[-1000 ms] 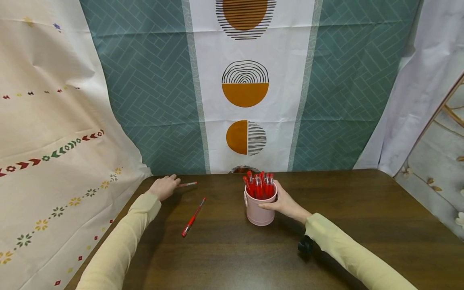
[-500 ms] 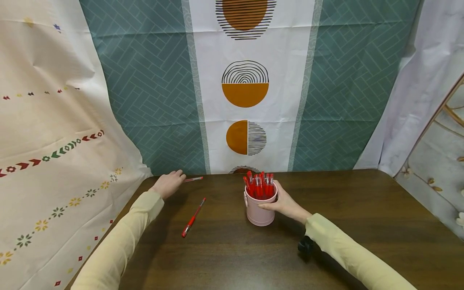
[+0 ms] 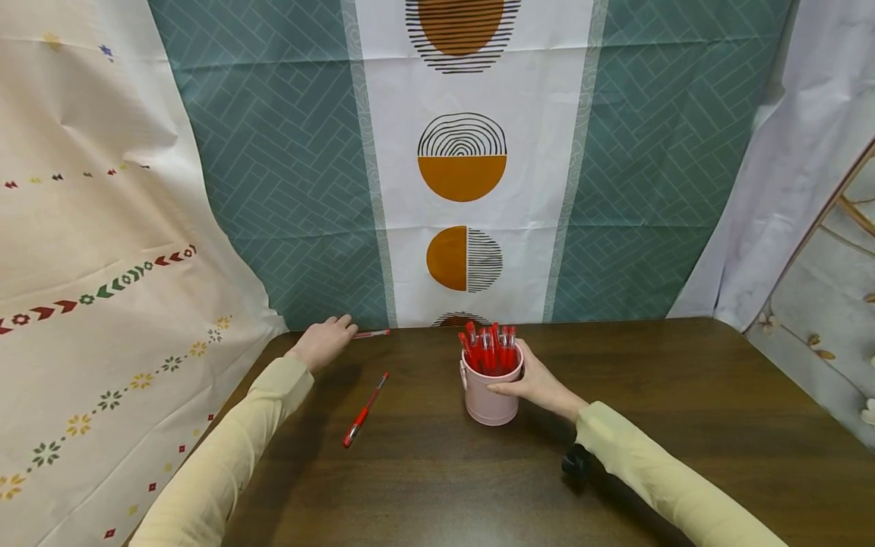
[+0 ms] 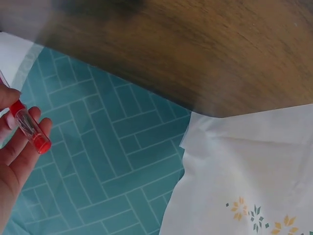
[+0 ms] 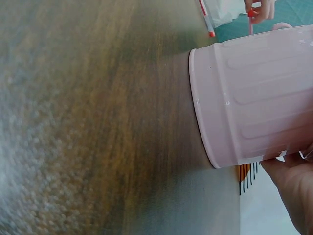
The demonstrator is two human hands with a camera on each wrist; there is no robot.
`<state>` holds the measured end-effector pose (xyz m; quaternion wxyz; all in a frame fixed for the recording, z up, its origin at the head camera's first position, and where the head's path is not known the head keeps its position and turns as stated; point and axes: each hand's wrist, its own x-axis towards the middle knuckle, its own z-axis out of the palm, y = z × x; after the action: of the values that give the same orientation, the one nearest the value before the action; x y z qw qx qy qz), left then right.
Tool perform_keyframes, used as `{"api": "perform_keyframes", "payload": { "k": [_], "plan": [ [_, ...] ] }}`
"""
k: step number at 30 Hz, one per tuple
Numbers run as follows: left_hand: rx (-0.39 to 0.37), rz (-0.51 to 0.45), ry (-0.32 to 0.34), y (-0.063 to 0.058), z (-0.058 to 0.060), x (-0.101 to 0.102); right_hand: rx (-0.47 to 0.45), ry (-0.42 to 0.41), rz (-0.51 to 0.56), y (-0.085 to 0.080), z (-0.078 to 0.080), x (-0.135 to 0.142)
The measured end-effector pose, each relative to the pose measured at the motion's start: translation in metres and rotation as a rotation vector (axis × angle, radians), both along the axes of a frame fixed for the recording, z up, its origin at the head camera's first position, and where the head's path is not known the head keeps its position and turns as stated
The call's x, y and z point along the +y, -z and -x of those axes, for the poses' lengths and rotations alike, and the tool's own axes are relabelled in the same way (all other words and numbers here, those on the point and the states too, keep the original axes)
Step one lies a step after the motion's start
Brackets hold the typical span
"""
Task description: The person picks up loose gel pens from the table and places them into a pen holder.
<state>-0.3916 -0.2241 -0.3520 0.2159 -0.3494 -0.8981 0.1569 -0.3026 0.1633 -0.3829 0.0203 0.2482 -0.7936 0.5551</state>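
Note:
Near the table's far left edge, my left hand (image 3: 323, 343) pinches a red pen (image 3: 372, 333) that points to the right. In the left wrist view, thumb and fingers hold that clear-barrelled pen (image 4: 32, 128) by its red part, raised off the tabletop. My right hand (image 3: 538, 382) grips a pink pail (image 3: 491, 403) from its right side, thumb across the front. The pail stands upright on the table, with several red pens (image 3: 488, 349) inside, tips of many hidden. Another red pen (image 3: 365, 410) lies slanted on the table between the left hand and the pail.
The brown wooden table (image 3: 437, 479) ends at a hanging teal and white cloth (image 3: 294, 197). A cream patterned cloth (image 3: 102, 304) borders the left side. A small black object (image 3: 576, 463) shows under the right sleeve.
My left hand has moved a little right and away from me, carrying its pen along. The right hand, the pail and the pen on the table stay where they were.

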Motion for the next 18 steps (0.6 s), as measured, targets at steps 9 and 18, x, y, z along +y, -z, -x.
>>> {"api": "perform_keyframes", "payload": {
  "k": [9, 18],
  "plan": [
    [0.03, -0.025, 0.05, -0.004, -0.003, 0.008, 0.005, -0.002, 0.004, 0.0, -0.001, -0.001],
    [0.07, -0.058, 0.09, -0.017, -0.007, 0.015, -0.009, 0.001, -0.003, -0.003, -0.002, -0.001]
  ]
}}
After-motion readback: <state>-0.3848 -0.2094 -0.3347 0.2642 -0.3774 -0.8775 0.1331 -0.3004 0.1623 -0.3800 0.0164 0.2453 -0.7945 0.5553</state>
